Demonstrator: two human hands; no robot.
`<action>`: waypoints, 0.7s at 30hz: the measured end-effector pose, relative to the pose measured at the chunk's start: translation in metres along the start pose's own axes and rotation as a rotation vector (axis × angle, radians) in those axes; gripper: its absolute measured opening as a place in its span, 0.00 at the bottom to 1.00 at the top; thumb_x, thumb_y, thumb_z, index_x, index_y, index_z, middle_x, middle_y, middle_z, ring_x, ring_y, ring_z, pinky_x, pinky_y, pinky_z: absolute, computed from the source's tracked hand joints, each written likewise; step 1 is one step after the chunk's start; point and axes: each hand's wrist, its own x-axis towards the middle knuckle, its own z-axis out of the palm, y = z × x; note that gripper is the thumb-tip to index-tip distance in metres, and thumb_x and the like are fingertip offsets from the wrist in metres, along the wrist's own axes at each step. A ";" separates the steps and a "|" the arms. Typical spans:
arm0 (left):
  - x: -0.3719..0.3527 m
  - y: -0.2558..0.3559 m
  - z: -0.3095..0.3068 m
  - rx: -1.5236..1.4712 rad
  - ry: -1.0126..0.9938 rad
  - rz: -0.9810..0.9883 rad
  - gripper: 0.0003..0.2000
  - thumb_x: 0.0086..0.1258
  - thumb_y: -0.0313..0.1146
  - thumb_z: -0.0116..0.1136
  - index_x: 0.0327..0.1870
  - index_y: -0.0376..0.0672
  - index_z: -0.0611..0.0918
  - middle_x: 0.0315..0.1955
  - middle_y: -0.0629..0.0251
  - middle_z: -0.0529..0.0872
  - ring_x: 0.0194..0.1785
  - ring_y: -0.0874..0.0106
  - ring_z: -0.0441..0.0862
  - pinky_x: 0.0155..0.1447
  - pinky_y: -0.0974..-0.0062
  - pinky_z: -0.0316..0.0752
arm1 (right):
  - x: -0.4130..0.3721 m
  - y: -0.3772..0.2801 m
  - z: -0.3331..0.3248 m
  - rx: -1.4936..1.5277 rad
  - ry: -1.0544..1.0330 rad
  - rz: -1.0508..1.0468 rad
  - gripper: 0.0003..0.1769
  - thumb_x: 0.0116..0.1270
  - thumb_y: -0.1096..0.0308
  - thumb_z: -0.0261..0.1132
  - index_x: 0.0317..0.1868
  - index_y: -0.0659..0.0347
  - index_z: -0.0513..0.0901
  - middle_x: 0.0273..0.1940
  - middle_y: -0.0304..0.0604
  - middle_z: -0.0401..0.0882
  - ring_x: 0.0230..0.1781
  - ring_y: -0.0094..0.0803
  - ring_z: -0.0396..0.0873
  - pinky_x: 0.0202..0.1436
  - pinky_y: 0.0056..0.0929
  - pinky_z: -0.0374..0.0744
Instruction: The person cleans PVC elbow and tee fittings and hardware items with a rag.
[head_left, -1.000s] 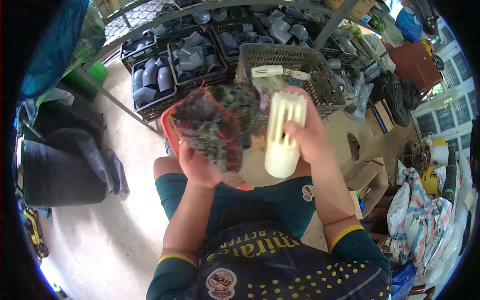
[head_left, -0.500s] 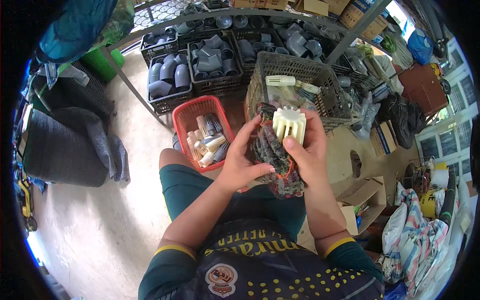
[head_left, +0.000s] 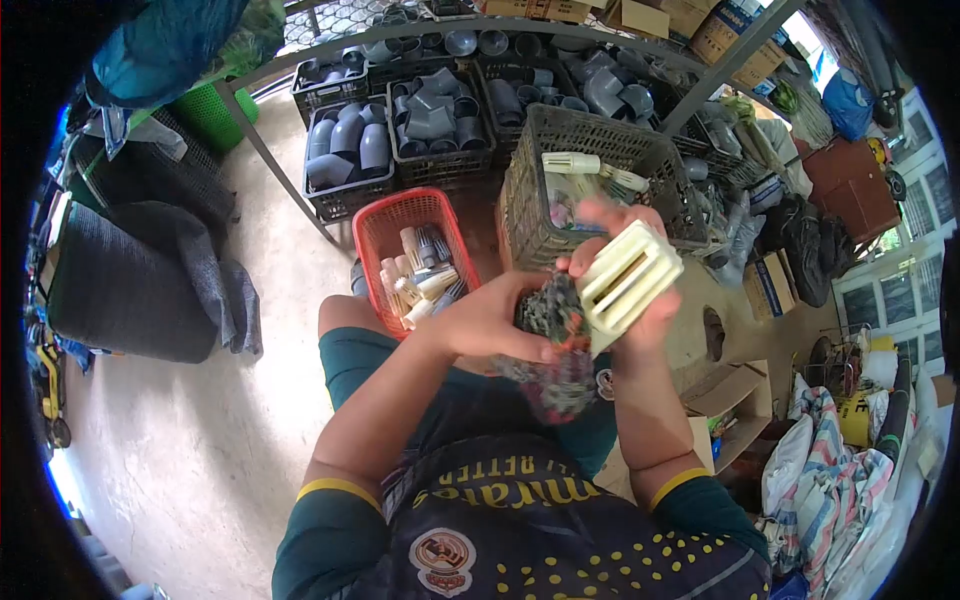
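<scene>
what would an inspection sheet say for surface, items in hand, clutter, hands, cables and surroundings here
surface: pale floor, partly shaded
items in hand: slotted cream piece; bunched dark cloth, partly blurred
clutter: red basket of cream and grey pieces; open cardboard box; striped sack
hands: left hand grips the cloth; right hand holds the slotted cream piece
cables: nothing seen
surroundings: crates of grey pipe fittings; metal frame

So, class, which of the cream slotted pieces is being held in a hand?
The cream slotted piece in the person's right hand, beside the dark cloth. The other cream pieces lie out of hand, in the red basket and the dark crate beside it.
</scene>
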 end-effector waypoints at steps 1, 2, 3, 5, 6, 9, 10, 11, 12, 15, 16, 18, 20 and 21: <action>-0.004 -0.007 0.004 -0.215 -0.026 -0.065 0.44 0.48 0.39 0.78 0.65 0.24 0.69 0.54 0.54 0.83 0.56 0.71 0.80 0.64 0.71 0.74 | 0.000 0.002 -0.004 0.087 -0.034 0.044 0.49 0.54 0.42 0.78 0.63 0.61 0.61 0.43 0.57 0.81 0.40 0.43 0.84 0.50 0.46 0.85; -0.008 -0.017 0.008 -0.427 -0.053 -0.128 0.43 0.49 0.38 0.77 0.65 0.25 0.70 0.53 0.54 0.83 0.56 0.71 0.80 0.64 0.71 0.74 | 0.004 0.004 -0.007 0.203 -0.152 0.065 0.48 0.53 0.45 0.78 0.63 0.61 0.61 0.41 0.56 0.81 0.40 0.44 0.84 0.49 0.46 0.85; -0.005 -0.052 0.009 -0.486 -0.111 -0.118 0.40 0.52 0.37 0.77 0.67 0.29 0.71 0.56 0.57 0.82 0.56 0.72 0.79 0.64 0.71 0.74 | 0.011 0.008 -0.012 0.319 -0.268 0.084 0.47 0.53 0.48 0.79 0.63 0.61 0.61 0.40 0.56 0.80 0.39 0.44 0.84 0.49 0.47 0.85; -0.010 -0.070 0.019 -0.562 -0.181 -0.220 0.41 0.56 0.36 0.76 0.72 0.38 0.68 0.62 0.60 0.78 0.61 0.71 0.78 0.66 0.69 0.73 | 0.019 0.019 -0.015 0.542 -0.461 0.128 0.46 0.51 0.57 0.78 0.64 0.60 0.60 0.35 0.55 0.80 0.37 0.46 0.84 0.46 0.46 0.86; -0.009 -0.081 0.033 -0.796 -0.126 -0.236 0.42 0.56 0.36 0.76 0.72 0.39 0.67 0.62 0.59 0.78 0.62 0.69 0.78 0.66 0.68 0.73 | 0.019 0.018 -0.013 0.498 -0.482 0.188 0.47 0.49 0.58 0.79 0.64 0.60 0.62 0.35 0.54 0.81 0.37 0.44 0.84 0.44 0.43 0.86; -0.002 -0.096 0.049 -1.136 0.053 -0.174 0.44 0.54 0.36 0.77 0.73 0.40 0.66 0.62 0.57 0.78 0.63 0.65 0.79 0.67 0.64 0.74 | 0.020 -0.003 0.004 0.182 -0.349 0.364 0.39 0.48 0.61 0.80 0.58 0.60 0.69 0.40 0.52 0.84 0.38 0.38 0.85 0.41 0.34 0.84; -0.002 -0.085 0.041 -1.001 0.048 -0.085 0.44 0.53 0.36 0.77 0.73 0.39 0.66 0.62 0.56 0.78 0.63 0.64 0.79 0.66 0.63 0.74 | 0.021 -0.008 0.006 0.096 -0.314 0.387 0.36 0.50 0.65 0.78 0.58 0.59 0.70 0.40 0.49 0.84 0.39 0.33 0.85 0.40 0.33 0.83; -0.002 -0.070 0.032 -0.863 0.034 -0.001 0.45 0.52 0.36 0.78 0.72 0.39 0.66 0.62 0.55 0.78 0.63 0.63 0.79 0.66 0.62 0.75 | 0.021 -0.011 0.006 0.020 -0.266 0.373 0.34 0.52 0.67 0.77 0.57 0.59 0.70 0.40 0.47 0.83 0.39 0.31 0.84 0.41 0.32 0.83; -0.004 -0.058 0.030 -0.754 0.084 0.007 0.45 0.49 0.34 0.78 0.71 0.36 0.67 0.60 0.55 0.79 0.61 0.63 0.80 0.65 0.63 0.76 | 0.018 -0.011 0.005 -0.051 -0.210 0.363 0.32 0.54 0.68 0.76 0.57 0.59 0.71 0.40 0.46 0.83 0.39 0.28 0.83 0.41 0.30 0.82; -0.005 -0.026 0.023 -0.195 0.350 -0.022 0.44 0.44 0.29 0.77 0.67 0.31 0.69 0.55 0.54 0.81 0.55 0.64 0.82 0.61 0.64 0.77 | 0.010 0.005 -0.005 -0.437 0.142 0.198 0.28 0.59 0.71 0.74 0.58 0.59 0.69 0.41 0.45 0.82 0.40 0.29 0.83 0.42 0.31 0.83; 0.000 -0.018 0.022 0.153 0.500 -0.030 0.42 0.44 0.28 0.76 0.65 0.31 0.70 0.54 0.55 0.81 0.54 0.65 0.82 0.61 0.65 0.77 | 0.005 0.012 -0.004 -0.512 0.218 0.149 0.28 0.60 0.73 0.73 0.58 0.58 0.70 0.42 0.44 0.82 0.41 0.28 0.83 0.42 0.30 0.83; 0.001 -0.009 0.019 0.208 0.396 -0.078 0.41 0.45 0.27 0.75 0.65 0.33 0.69 0.55 0.55 0.81 0.53 0.65 0.82 0.61 0.67 0.76 | -0.006 0.023 0.000 -0.666 0.364 0.060 0.28 0.61 0.75 0.73 0.58 0.58 0.70 0.44 0.44 0.82 0.41 0.27 0.83 0.43 0.29 0.82; -0.010 -0.027 0.015 -0.122 0.282 -0.058 0.44 0.44 0.27 0.76 0.67 0.35 0.67 0.57 0.54 0.79 0.55 0.63 0.81 0.62 0.66 0.76 | -0.006 0.012 0.004 -0.372 0.149 0.121 0.32 0.56 0.73 0.77 0.59 0.58 0.70 0.44 0.45 0.82 0.41 0.30 0.83 0.44 0.30 0.83; -0.020 -0.034 0.016 -0.501 0.196 -0.172 0.50 0.40 0.33 0.80 0.70 0.38 0.65 0.60 0.54 0.77 0.59 0.61 0.80 0.63 0.65 0.77 | -0.003 0.004 0.005 -0.159 -0.017 0.160 0.34 0.54 0.73 0.78 0.59 0.58 0.70 0.44 0.45 0.82 0.42 0.31 0.83 0.44 0.31 0.83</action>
